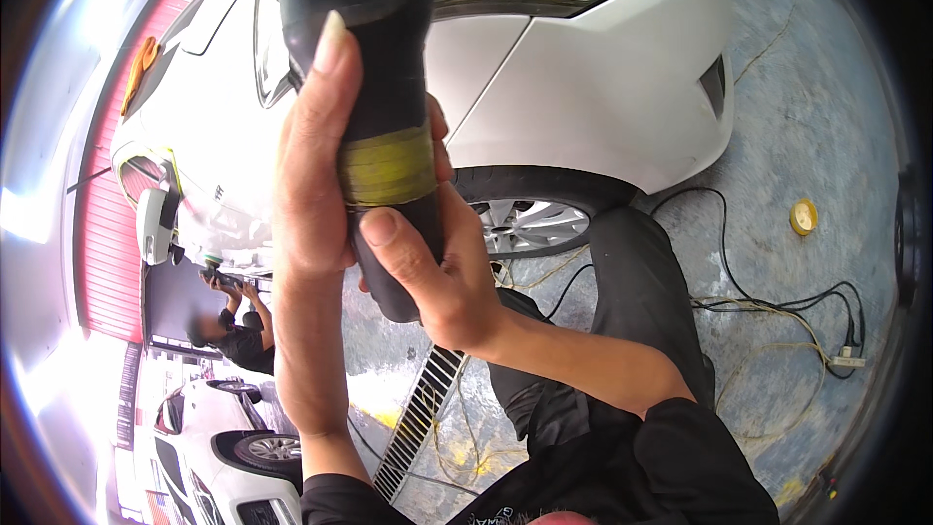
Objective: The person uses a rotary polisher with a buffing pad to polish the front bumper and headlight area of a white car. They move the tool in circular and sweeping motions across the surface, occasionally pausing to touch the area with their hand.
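Note:
What looks like a black electric polisher [389, 87] stands close before me, its upper end cut off by the top of the view. A band of yellow tape [389, 167] runs round its body. My left hand [316, 160] is closed round the body from the left, thumb pointing up along it. Lower down, my right hand [457, 272] grips the handle around the tape, with its thumb across the front. Behind the tool is the white car [583, 87], with its front wheel [535, 224] below. Whether the tool touches the car is out of view.
Black cables [724, 243] run over the grey floor to a power strip [847, 358]. A yellow round item [804, 217] lies at right. A floor drain grate [420, 418] is below me. At left, a co-worker [243, 340] holds a tool against the car. Another white car [219, 442] stands behind.

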`<state>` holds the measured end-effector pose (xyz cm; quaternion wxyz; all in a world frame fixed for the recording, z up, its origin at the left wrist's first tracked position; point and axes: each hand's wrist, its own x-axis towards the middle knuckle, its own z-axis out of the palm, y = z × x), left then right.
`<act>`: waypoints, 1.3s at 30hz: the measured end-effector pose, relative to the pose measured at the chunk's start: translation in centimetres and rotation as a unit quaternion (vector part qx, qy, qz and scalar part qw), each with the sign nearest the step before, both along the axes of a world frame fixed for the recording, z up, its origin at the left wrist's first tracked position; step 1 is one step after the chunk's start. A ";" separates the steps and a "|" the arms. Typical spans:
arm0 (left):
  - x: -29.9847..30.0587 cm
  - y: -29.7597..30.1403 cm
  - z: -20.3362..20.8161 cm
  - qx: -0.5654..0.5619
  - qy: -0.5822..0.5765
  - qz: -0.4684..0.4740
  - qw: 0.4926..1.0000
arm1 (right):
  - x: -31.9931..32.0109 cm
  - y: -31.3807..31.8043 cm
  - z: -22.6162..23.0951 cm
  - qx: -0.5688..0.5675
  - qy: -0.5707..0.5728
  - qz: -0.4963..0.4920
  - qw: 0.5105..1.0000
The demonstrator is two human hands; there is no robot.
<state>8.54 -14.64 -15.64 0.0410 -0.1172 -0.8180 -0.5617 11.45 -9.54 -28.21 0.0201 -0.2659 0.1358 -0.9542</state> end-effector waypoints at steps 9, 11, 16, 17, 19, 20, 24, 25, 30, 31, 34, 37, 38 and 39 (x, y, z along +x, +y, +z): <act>-1.0 2.7 0.0 0.064 -0.026 0.016 0.997 | -1.3 2.6 0.1 0.014 0.008 0.003 1.000; -1.0 2.0 0.0 0.065 -0.008 -0.005 0.998 | -1.2 2.0 0.5 0.016 0.006 -0.018 1.000; -0.5 -0.6 0.0 0.075 0.020 -0.004 0.997 | -0.7 -0.4 0.6 0.017 -0.003 -0.067 0.998; -0.3 -1.1 0.0 0.075 0.024 -0.001 0.997 | -0.6 -0.8 0.5 0.024 -0.002 -0.072 0.997; 0.1 -2.1 0.0 0.073 0.024 -0.002 0.997 | -0.5 -1.3 0.5 0.042 0.005 -0.077 0.996; 0.2 -2.5 0.0 0.072 0.020 -0.007 0.997 | -0.4 -1.5 0.5 0.052 0.008 -0.079 0.996; 0.8 -3.7 0.0 0.089 0.018 -0.012 0.996 | -0.1 -2.7 0.6 0.063 0.015 -0.071 0.995; 0.9 -4.0 0.0 0.086 0.022 -0.007 0.996 | -0.1 -3.0 0.7 0.063 0.016 -0.070 0.995; 1.7 -5.5 0.2 0.109 0.035 0.014 0.993 | 0.1 -4.3 1.1 0.095 0.027 -0.065 0.993; 1.8 -5.7 0.1 0.120 0.036 0.020 0.992 | 0.0 -4.5 1.0 0.105 0.029 -0.063 0.992; 2.1 -6.7 -0.1 0.144 0.042 0.037 0.988 | 0.0 -5.3 1.1 0.124 0.038 -0.051 0.990; 2.3 -8.3 0.1 0.177 0.036 0.023 0.983 | 0.1 -5.9 1.4 0.142 0.039 -0.053 0.988; 2.5 -8.5 0.1 0.182 0.038 0.028 0.982 | 0.1 -5.8 1.5 0.157 0.044 -0.029 0.986; 2.6 -8.8 0.2 0.187 0.039 0.033 0.981 | 0.1 -5.6 1.7 0.172 0.050 -0.005 0.984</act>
